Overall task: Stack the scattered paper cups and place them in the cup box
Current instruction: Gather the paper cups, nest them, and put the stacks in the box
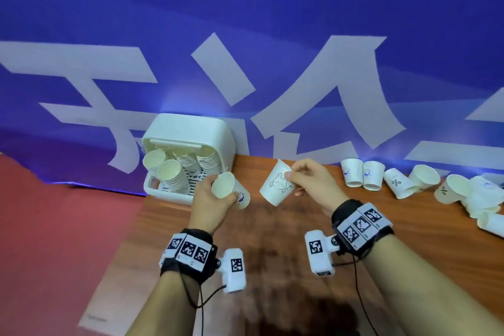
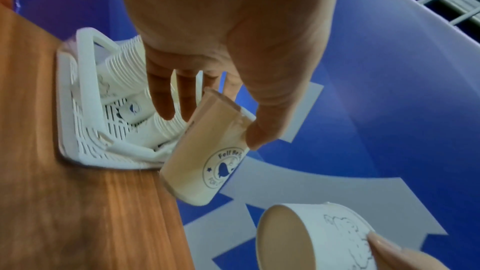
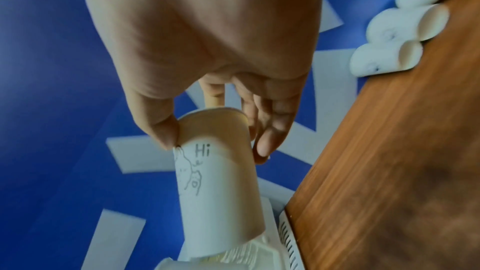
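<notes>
Two hands holding cups above the desk (image 1: 272, 240), left hand (image 1: 211, 203) gripping a logo cup (image 1: 231, 191) just before the cup box (image 1: 188, 131), right hand (image 1: 313, 185) pinching a bear cup (image 1: 276, 188) beside it

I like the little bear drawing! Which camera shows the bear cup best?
The right wrist view: the bear cup fills the middle, showing the drawing and "Hi", pinched by the right hand. The head view shows it smaller, drawing still visible. The left wrist view catches only its open mouth and part of the drawing.

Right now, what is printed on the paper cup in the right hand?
A black line-drawn bear with "Hi" on the white paper cup, clearest in the right wrist view.
</notes>
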### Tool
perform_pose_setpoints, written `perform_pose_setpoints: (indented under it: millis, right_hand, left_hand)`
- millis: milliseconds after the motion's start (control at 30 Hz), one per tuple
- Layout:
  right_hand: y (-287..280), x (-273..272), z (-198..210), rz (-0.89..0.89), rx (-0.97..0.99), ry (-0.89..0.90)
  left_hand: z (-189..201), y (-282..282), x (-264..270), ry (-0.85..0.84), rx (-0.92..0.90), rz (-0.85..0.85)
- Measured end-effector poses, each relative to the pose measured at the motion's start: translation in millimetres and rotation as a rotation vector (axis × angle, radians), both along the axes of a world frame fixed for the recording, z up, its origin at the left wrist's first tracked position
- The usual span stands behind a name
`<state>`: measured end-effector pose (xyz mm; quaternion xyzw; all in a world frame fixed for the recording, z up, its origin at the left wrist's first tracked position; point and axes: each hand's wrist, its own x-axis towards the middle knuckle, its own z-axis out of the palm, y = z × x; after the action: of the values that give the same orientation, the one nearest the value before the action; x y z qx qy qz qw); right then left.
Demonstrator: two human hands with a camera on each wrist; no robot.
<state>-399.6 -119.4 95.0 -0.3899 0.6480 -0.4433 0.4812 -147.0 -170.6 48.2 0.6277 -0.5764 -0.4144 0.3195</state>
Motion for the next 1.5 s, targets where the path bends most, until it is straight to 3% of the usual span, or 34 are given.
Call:
perform_pose_setpoints:
  millis: [267,533,1000,1500]
  right_hand:
    - [-51.4,76.0,-5.8,0.159,-0.028,0.277]
    - [-82.2,96.6,-34.0,0.23,0.023,0.464]
    - [-115.2,95.2,-67.3,0.24,-0.025,0.472]
    - [-119.7,92.2,-78.7,0.279,0.062,0.446]
  left_hand:
    - [-12.9,-35.9,76.2,-0.071,-0.051,0.04]
    - [-33.1,-71.6,96.0,-0.213,-0.149,-0.023]
    - [-85.5,-120.1,68.7,-0.404,-0.163,-0.181]
    - [-109.1,-130.9,55.9,-0.52,-0.012,-0.243]
